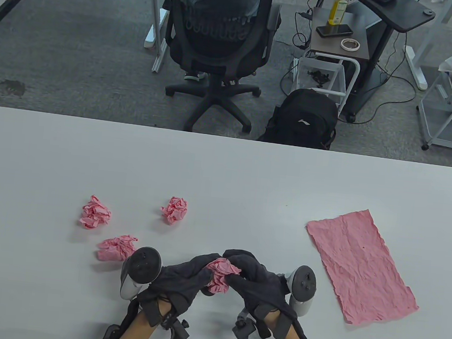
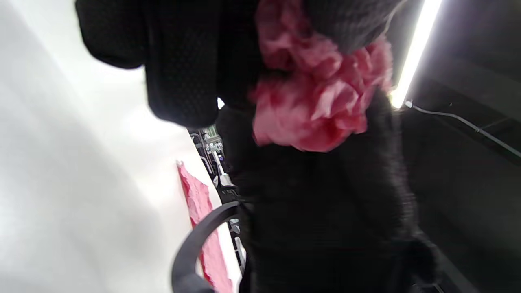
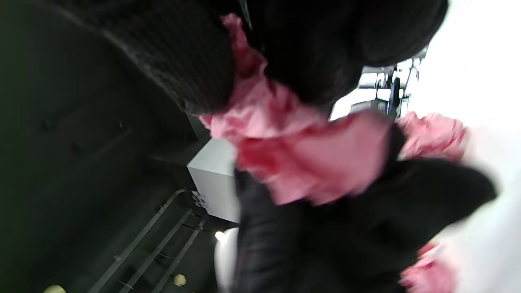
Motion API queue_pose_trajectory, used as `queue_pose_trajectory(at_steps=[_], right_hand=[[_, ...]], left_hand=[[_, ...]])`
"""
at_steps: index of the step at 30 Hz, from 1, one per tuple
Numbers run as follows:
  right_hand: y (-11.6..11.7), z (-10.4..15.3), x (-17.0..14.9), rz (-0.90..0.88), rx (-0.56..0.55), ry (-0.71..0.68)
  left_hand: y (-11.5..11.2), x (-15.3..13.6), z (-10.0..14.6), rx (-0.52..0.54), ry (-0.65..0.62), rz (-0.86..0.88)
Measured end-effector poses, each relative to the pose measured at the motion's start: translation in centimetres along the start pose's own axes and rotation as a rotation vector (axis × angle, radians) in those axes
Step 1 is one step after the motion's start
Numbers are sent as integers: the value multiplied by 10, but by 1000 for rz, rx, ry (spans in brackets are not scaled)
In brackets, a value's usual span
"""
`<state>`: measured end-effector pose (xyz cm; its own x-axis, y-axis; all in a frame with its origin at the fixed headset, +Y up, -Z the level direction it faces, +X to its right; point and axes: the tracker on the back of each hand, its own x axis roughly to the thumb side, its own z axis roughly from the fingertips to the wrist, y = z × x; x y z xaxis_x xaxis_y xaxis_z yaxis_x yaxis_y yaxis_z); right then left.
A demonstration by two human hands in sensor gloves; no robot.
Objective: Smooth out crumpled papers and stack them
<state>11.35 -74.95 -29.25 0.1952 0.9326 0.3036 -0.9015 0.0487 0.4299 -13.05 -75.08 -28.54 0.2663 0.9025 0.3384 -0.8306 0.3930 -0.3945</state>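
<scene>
Both hands hold one crumpled pink paper ball (image 1: 220,275) between them, just above the table's front middle. My left hand (image 1: 187,279) grips its left side and my right hand (image 1: 253,278) grips its right side. The ball shows close up in the left wrist view (image 2: 321,93) and in the right wrist view (image 3: 301,158). Three more crumpled pink balls lie on the table to the left: one (image 1: 95,213), one (image 1: 174,209) and one (image 1: 116,247) beside my left hand. A flattened pink sheet (image 1: 360,264) lies on the right.
The white table (image 1: 226,169) spreads wide behind the papers. Beyond its far edge stand an office chair (image 1: 218,37), a black backpack (image 1: 302,119) and a small side table (image 1: 339,32).
</scene>
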Motion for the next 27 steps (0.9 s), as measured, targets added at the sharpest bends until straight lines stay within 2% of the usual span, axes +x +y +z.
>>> queue_pose_trajectory(at_steps=[4,5,6,8,9,11,13,14,16,18,22,25,27], right_hand=[[-3,2,-6,-64,-127,43],[-5,2,-5,-55,-131,61],[-7,2,-4,-16,-133,54],[-9,2,3,136,-131,21],[-8,1,8,209,-97,-14],[-2,-1,14,205,-4,-45],[3,-1,18,159,45,-45],[4,0,19,176,34,-12],[-1,1,17,255,-20,65],[-6,1,12,298,-24,115],[-16,2,7,326,-54,194],[-23,2,6,266,-98,166],[-26,1,2,88,-67,137]], left_hand=[[3,11,3,65,-32,-263],[4,13,3,80,-39,-303],[4,14,4,70,-58,-280],[3,11,3,11,-76,-72],[1,7,3,0,-65,94],[-3,4,1,-77,-36,193],[-4,5,0,-78,-43,41],[-1,7,1,-35,-33,-66],[4,8,4,50,-37,-99],[7,6,4,77,-31,22],[7,0,2,-32,-65,305],[8,-6,1,-33,-44,338],[11,-11,2,8,-18,321]])
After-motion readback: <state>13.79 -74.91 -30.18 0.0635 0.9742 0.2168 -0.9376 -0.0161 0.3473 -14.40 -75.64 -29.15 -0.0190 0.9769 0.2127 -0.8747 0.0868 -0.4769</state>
